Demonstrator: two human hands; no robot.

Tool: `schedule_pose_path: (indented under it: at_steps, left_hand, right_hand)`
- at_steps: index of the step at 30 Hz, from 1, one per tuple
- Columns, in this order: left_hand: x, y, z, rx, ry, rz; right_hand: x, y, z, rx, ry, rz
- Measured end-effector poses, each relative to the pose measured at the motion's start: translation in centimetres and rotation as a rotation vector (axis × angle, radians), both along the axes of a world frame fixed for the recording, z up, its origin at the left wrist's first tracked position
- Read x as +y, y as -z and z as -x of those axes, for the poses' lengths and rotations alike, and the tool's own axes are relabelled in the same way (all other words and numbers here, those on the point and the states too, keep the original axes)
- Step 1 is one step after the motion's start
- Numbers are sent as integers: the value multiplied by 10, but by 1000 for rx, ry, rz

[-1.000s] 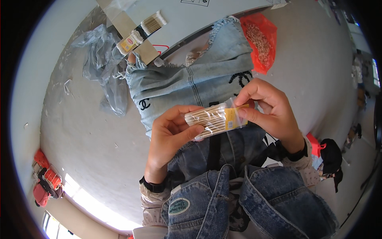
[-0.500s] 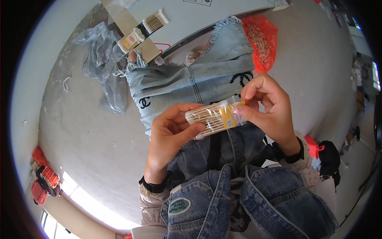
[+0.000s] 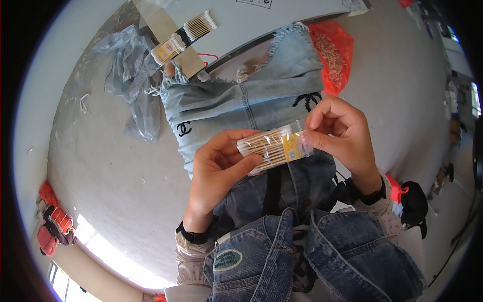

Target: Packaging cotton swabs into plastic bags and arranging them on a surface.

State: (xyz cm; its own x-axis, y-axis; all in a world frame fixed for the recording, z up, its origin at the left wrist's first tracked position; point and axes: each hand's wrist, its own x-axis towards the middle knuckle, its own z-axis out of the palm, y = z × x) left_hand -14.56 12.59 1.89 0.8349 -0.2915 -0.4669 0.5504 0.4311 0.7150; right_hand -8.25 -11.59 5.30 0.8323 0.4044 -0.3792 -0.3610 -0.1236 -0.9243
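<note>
A small clear bag of cotton swabs with a yellow label lies tilted between my two hands, above my lap. My left hand is closed round its left end, thumb on the near side and fingers behind. At the bag's right end, my right hand pinches the clear plastic edge beside the label between thumb and forefinger. The wooden sticks run lengthwise with white tips showing at the left. The fingers of my left hand behind the bag are partly hidden.
On the grey table ahead sit a labelled pack of swabs and a loose row of swabs. A crumpled clear plastic bag lies at the left. A red bag of small pieces stands at the right, beyond my jeans.
My hands and the bag stay nearly in place. The right fingers have shifted slightly along the bag's right edge; the whole view has moved a little.
</note>
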Motion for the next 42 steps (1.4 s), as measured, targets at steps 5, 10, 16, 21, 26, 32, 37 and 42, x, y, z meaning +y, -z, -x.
schedule_pose_path:
  at_steps: [5, 10, 16, 21, 26, 32, 37, 42]
  left_hand:
    - [1, 0, 1, -11, 4, -25]
    - [0, -2, 0, -10, 2, -41]
    - [-2, -3, -1, -16, -12, -51]
    - [2, -1, 1, -9, -14, -58]
    - [0, -1, 1, -27, -32, -57]
    - [0, -2, 0, -45, -44, -107]
    - [-2, -3, 0, -38, -66, -83]
    - [-1, -3, -1, -32, -50, -88]
  right_hand:
    - [-6, -8, -7, 156, 7, -35]
    - [0, -4, 0, 91, 55, 22]
    - [6, 3, 6, -63, 145, 24]
    - [9, -2, 5, 31, 126, -39]
    - [10, -3, 7, -3, 100, -54]
    - [14, -2, 13, -98, 73, 40]
    - [21, 0, 15, -195, 118, 135]
    - [24, -4, 17, -248, 134, 220]
